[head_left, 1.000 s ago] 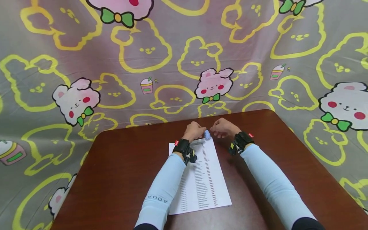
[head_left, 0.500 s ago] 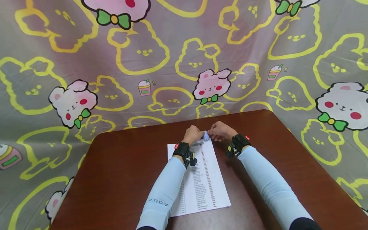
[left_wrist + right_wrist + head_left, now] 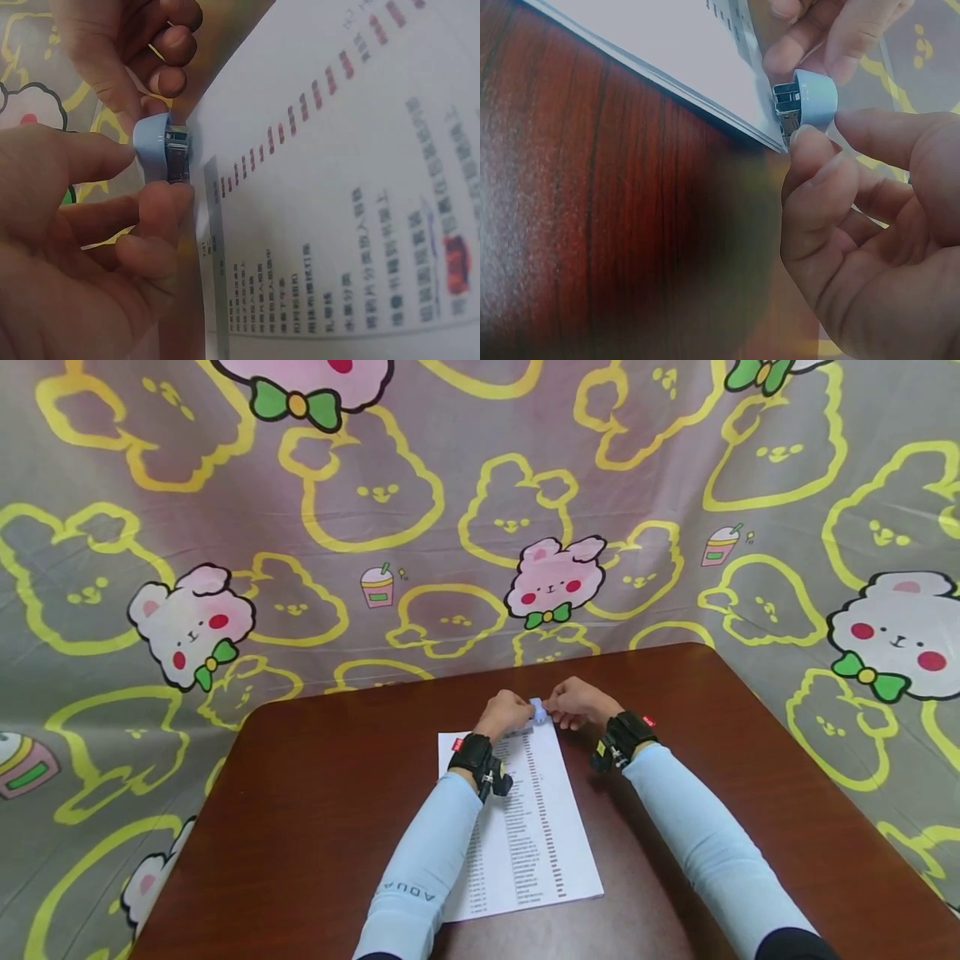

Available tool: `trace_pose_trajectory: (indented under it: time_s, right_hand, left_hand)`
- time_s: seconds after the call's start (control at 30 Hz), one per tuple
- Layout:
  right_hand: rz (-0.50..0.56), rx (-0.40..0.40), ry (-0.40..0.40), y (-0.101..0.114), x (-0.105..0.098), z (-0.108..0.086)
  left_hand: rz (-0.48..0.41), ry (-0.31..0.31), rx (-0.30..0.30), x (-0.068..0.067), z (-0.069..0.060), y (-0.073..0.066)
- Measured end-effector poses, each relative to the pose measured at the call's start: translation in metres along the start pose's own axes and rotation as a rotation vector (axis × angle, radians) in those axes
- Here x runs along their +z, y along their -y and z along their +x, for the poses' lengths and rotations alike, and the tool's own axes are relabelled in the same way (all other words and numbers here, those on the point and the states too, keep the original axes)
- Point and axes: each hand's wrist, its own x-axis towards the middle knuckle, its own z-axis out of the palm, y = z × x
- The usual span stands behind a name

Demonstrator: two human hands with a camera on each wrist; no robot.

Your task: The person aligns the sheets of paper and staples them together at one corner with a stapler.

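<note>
A small light-blue stapler stands at the far right corner of the printed sheets. In the left wrist view, the stapler's metal front faces the paper and meets its edge. My left hand pinches the stapler from the left between thumb and fingers. From the other side my right hand grips it too, thumb and fingertips on its body, as the right wrist view shows. Whether a staple is in the paper cannot be seen, since fingers and stapler cover that corner.
The sheets lie on a brown wooden table, reaching toward its front. A grey curtain with yellow outlines and cartoon rabbits hangs behind the table's far edge. Both wrists carry black strapped cameras.
My right hand was apart from the stapler a second ago. It has moved left and now holds the stapler along with my left hand. The sheets lie where they were.
</note>
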Motion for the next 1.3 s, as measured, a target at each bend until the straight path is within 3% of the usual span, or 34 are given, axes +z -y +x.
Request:
trace_pose_trajectory:
  time_s: [0.27,0.67,0.87,1.07,1.17,1.3]
  right_hand:
    - [-0.009,-0.012,0.020,-0.002,0.001,-0.002]
    - [-0.063,0.005,0.021,-0.004,0.000,-0.005]
    - [-0.027,0.019,0.048,-0.011,0.000,0.000]
    - [-0.006,0.048,0.096,-0.016,-0.001,0.004]
    - [-0.016,0.045,0.099,-0.012,-0.002,0.004]
    - [-0.019,0.054,0.113,-0.004,-0.006,0.006]
  left_hand:
    - [-0.005,-0.011,0.022,0.005,-0.002,-0.003]
    - [0.070,-0.021,0.026,0.010,-0.003,-0.007]
    - [0.016,0.000,0.000,0.010,-0.002,-0.005]
    - [-0.136,0.101,-0.111,0.007,0.009,0.004]
    - [-0.195,0.133,-0.132,0.003,0.016,0.004]
    - [-0.173,0.148,-0.141,-0.005,0.018,-0.001]
